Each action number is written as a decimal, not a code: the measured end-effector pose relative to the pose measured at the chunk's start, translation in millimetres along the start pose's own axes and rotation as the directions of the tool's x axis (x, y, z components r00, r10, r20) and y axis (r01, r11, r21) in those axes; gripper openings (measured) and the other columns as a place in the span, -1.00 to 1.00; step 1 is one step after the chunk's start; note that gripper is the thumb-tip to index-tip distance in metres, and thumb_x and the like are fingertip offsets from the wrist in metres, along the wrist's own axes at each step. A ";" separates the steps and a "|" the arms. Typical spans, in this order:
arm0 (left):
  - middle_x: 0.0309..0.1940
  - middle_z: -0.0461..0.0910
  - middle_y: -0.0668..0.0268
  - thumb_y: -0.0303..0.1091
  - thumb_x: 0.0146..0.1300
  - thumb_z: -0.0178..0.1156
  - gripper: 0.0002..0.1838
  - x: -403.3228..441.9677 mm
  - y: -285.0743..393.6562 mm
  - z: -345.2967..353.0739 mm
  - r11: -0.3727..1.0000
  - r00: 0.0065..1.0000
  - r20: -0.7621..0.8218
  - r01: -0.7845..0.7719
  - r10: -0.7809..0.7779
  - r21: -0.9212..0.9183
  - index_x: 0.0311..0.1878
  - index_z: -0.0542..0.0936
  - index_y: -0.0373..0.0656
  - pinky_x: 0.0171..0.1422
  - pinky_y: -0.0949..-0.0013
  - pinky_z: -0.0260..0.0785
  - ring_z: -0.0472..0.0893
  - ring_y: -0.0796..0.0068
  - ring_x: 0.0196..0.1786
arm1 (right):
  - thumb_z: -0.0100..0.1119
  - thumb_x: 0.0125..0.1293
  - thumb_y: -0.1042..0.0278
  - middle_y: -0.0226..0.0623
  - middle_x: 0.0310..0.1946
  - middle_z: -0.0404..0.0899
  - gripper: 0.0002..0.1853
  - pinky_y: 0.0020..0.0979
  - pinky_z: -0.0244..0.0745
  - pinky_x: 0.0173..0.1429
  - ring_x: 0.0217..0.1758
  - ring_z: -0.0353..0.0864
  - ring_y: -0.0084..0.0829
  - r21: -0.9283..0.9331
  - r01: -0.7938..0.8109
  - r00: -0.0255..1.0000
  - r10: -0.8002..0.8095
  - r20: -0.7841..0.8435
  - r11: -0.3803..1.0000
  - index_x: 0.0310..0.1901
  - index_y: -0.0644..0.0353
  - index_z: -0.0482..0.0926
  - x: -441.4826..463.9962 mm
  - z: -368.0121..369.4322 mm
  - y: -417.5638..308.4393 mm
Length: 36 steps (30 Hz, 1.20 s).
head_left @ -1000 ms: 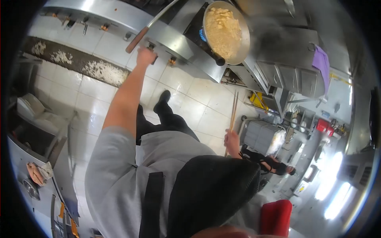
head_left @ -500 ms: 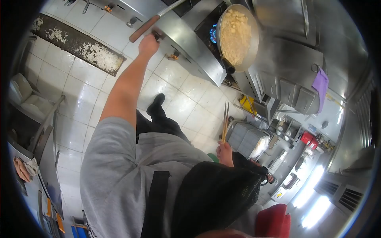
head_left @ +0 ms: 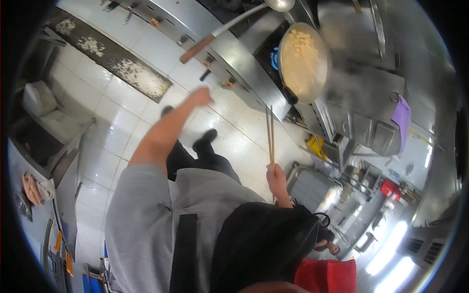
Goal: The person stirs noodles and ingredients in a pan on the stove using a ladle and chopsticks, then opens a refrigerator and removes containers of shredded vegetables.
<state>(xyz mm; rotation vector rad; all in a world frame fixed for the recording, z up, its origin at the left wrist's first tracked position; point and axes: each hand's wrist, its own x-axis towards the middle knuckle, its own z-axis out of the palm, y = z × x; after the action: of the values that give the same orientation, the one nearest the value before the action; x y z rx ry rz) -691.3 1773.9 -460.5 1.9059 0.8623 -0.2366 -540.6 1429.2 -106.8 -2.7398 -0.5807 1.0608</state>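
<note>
My left hand (head_left: 201, 96) is in mid-air over the floor, close to the stove front and apart from its black control knob (head_left: 205, 74). Motion blur hides how its fingers are set. Long cooking chopsticks (head_left: 271, 139) are gripped in my right hand (head_left: 277, 180), their tips pointing up toward the stove edge, below the pan. That frying pan (head_left: 323, 66) holds pale yellow food in a creamy liquid, with chunks at the far end. A blue flame (head_left: 274, 58) burns beneath it, and its black handle (head_left: 290, 95) juts over the front edge.
A wooden-handled ladle (head_left: 198, 48) lies across the stove front (head_left: 229, 53). Steam drifts right of the pan. A purple cloth (head_left: 401, 122) hangs from the steel equipment. A grated floor drain (head_left: 112, 58) runs at the upper left. Another person (head_left: 330, 244) is at the lower right.
My left hand has come away from the stove knob, moving down and right. The chopsticks have swung left and up, nearer the stove. More steam rises by the pan, and the view has shifted.
</note>
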 end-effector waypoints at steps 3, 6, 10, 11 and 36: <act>0.12 0.71 0.06 -0.11 0.25 0.49 -0.48 -93.6 52.6 23.6 0.835 0.898 0.142 -0.317 0.417 -0.450 0.15 0.70 -0.28 0.21 0.14 0.59 0.72 0.17 0.14 | -0.01 0.69 0.17 -0.45 -0.51 0.51 -0.75 -0.42 0.46 -0.32 -0.46 0.52 -0.59 0.175 0.251 0.961 -0.266 0.071 0.952 -0.11 0.16 0.51 41.2 12.3 -81.3; 0.17 0.69 0.08 -0.17 0.47 0.33 -0.40 -197.7 126.8 -17.8 0.604 0.894 0.066 -0.244 0.444 -0.759 0.48 0.47 -0.21 0.32 0.25 0.54 0.68 0.34 0.19 | -0.16 0.76 0.25 -0.40 -0.36 0.55 -0.78 -0.42 0.53 -0.17 -0.35 0.57 -0.56 0.458 0.462 0.822 -0.561 0.101 0.759 -0.06 0.14 0.43 72.4 32.3 -166.9; 0.04 0.70 0.17 -0.17 0.61 0.15 -0.62 -255.7 149.9 -81.7 0.607 0.959 -0.082 -0.236 0.270 -0.759 0.29 0.54 -0.23 0.25 0.25 0.53 0.67 0.41 0.11 | -0.19 0.77 0.19 -0.31 -0.24 0.58 -0.78 -0.37 0.59 -0.06 -0.24 0.65 -0.45 0.802 0.337 0.709 -0.693 0.129 0.493 0.03 0.13 0.39 63.5 64.6 -258.4; -0.03 0.71 0.21 -0.16 0.64 0.11 -0.67 -267.6 150.1 -99.4 0.608 0.972 -0.084 -0.202 0.218 -0.768 0.18 0.56 -0.24 0.16 0.25 0.55 0.68 0.44 0.01 | -0.19 0.77 0.18 -0.26 -0.19 0.59 -0.78 -0.30 0.62 -0.01 -0.21 0.67 -0.38 0.865 0.265 0.666 -0.730 0.156 0.427 0.08 0.12 0.38 61.2 75.1 -273.8; -0.19 0.78 0.07 0.13 0.58 0.12 -0.43 -293.9 -20.5 -425.6 0.753 0.639 -0.543 0.087 -0.544 -0.652 0.05 0.70 -0.31 0.04 0.16 0.59 0.77 0.23 -0.15 | -0.19 0.71 0.30 -0.05 -0.26 0.63 -0.80 0.06 0.82 -0.11 -0.26 0.78 -0.03 0.930 0.015 0.455 -0.831 0.320 0.366 -0.07 0.21 0.37 171.9 144.2 -809.3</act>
<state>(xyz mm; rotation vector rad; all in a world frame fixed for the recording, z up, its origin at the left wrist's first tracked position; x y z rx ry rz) -1003.3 2004.2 -117.6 1.1961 1.6123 0.5603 -765.1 2238.4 -100.6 -0.9659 -0.6566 1.7112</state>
